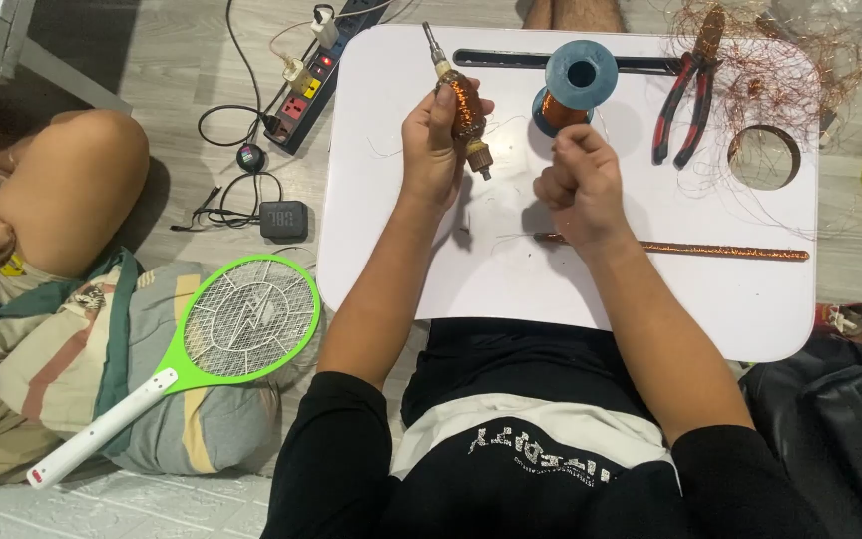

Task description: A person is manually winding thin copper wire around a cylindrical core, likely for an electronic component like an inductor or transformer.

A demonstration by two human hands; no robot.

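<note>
Above the table (401, 269), the left hand (431, 150) stands upright, fingers wrapped around a copper coil (466, 105). Just right of the coil, the right hand (579, 185) is a tight fist.

a home floor turned into a small winding workshop: the person sits on pale floor boards with a white lap desk (750, 309) under the hands. left of the hands lie a green racket-shaped bug zapper (241, 324), a pillow (152, 419) and a power strip (306, 90); right of them, red-handled pliers (685, 110) and tangled copper wire (790, 70).
</note>
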